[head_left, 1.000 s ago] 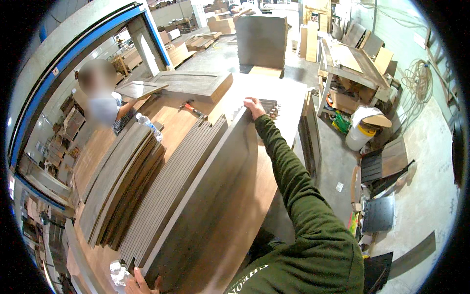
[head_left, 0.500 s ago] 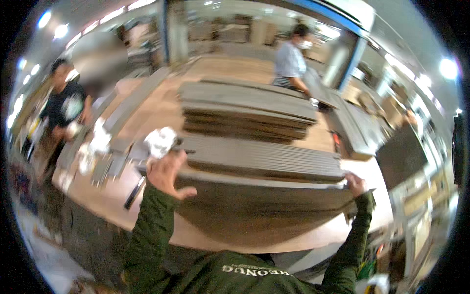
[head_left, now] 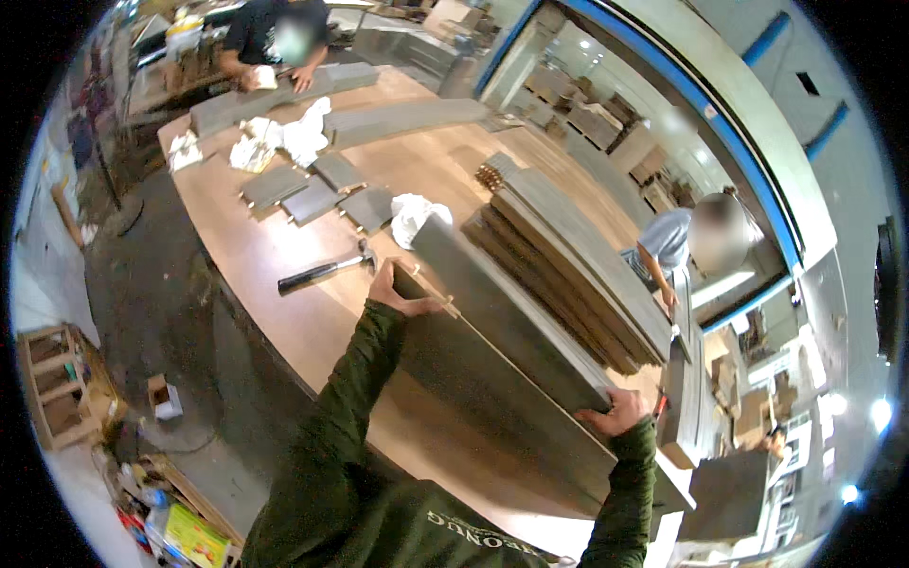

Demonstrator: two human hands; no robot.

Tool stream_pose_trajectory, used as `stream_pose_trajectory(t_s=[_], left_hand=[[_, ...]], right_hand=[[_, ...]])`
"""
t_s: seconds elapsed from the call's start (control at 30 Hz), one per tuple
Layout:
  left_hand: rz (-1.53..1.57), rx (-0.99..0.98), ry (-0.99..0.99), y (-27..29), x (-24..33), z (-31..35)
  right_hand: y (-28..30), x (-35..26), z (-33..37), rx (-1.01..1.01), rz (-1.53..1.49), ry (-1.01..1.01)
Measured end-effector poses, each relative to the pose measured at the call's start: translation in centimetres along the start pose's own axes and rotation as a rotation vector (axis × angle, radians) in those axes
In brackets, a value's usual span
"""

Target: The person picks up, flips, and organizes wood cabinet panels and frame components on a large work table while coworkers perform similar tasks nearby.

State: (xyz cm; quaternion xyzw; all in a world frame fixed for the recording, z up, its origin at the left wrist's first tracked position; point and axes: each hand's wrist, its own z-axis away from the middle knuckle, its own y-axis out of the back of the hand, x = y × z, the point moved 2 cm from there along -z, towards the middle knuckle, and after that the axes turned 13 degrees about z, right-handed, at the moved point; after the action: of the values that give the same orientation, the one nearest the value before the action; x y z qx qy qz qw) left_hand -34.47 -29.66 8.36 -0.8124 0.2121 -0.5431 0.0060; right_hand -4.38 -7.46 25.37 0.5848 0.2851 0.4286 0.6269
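Observation:
A long grey-brown board stands tilted on its edge in front of me, with pale dowels along its upper left end. My left hand grips that end, the thumb lying along the edge near the dowels. Farther along, my right hand is closed over the edges at the right end, its thumb on the near side and its fingertips partly hidden. A row of narrow grey boards lies directly behind the held one. Left of my left hand, a claw hammer with a black handle rests on the table.
Beyond is a stack of wide boards. Short grey pieces with dowels and crumpled white cloths lie on the wooden table. One person works at the far left, another at the right. A blue-edged frame rises behind.
The view has swung left and tilted. My left hand, spread near the end before, now grips the board's left end. My right hand stays at the right end. The hammer shows fully.

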Motion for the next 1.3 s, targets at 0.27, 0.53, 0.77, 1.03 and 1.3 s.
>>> stream_pose_trajectory(t_s=[0.27,0.53,0.77,1.03,1.3], left_hand=[[0.059,0.016,0.148,0.8,0.9,0.4],[0.174,-0.008,0.204,0.8,0.5,0.1],[0.063,-0.017,0.13,0.9,0.6,0.2],[0.281,-0.059,0.202,0.7,-0.3,0.2],[0.156,-0.065,0.164,1.8,-2.1,0.1]], right_hand=[[-2.4,-1.1,-1.4,0.146,0.012,0.122],[-2.0,-0.3,-1.5,0.124,-0.031,0.086],[-1.7,-0.4,-0.7,0.207,0.012,0.138],[-1.4,-0.8,-0.5,0.13,0.042,0.131],[-1.4,-1.8,-0.8,-0.004,0.142,0.065]])
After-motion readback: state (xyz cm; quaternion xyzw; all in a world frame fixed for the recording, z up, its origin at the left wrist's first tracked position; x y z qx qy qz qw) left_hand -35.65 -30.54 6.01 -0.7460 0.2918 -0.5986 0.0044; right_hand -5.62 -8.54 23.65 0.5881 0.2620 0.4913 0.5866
